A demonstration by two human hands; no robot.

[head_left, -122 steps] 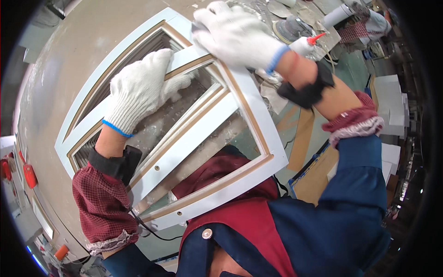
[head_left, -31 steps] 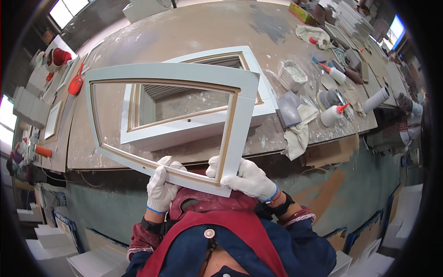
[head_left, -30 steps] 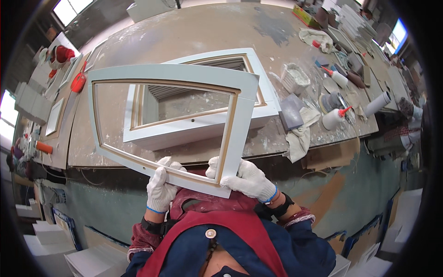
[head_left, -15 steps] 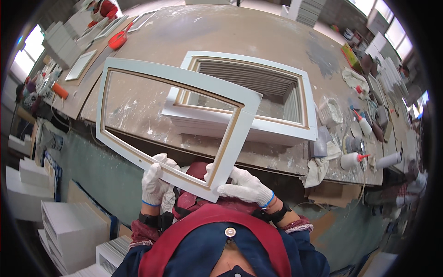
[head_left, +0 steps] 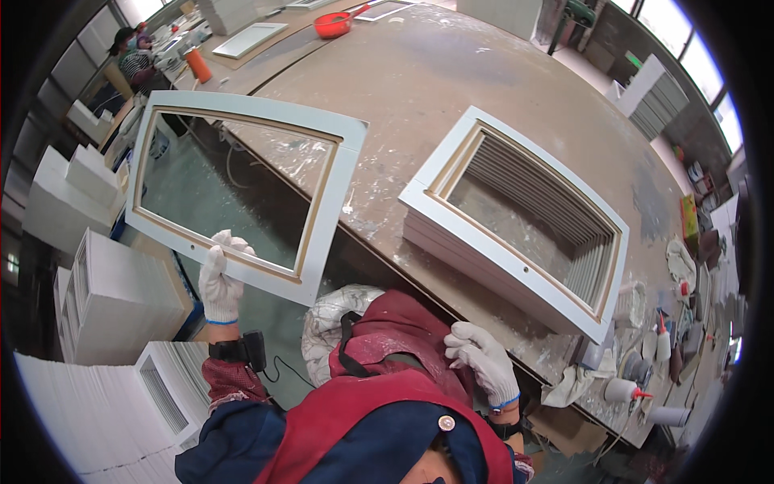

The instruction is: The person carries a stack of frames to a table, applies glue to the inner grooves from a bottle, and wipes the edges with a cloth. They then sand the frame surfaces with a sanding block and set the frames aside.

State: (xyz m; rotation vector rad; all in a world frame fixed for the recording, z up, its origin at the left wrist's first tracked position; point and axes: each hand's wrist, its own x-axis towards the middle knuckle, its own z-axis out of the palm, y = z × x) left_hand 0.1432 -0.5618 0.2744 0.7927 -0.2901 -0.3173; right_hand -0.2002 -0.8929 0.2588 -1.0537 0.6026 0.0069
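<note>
My gloved left hand (head_left: 221,278) grips the lower rail of a white frame with an open middle (head_left: 329,211), close to a small hole in that rail. The frame hangs tilted in the air, left of the table's front edge. My gloved right hand (head_left: 482,358) is off the frame, in front of my apron, its fingers curled loosely with nothing seen in them. To its upper right, a stack of matching white frames (head_left: 484,266) lies on the table, their openings lined up.
The big brown worktable (head_left: 419,73) is spotted with white paint. Glue bottles (head_left: 625,391), a rag (head_left: 576,385) and tools crowd its right side. A red pan (head_left: 332,26) lies at the far edge. White panel stacks (head_left: 121,302) stand at my left; a co-worker (head_left: 133,60) is at far left.
My right hand has let go of the frame and drawn back. The frame has swung left in my left hand. The view has turned left, so the stack appears farther right.
</note>
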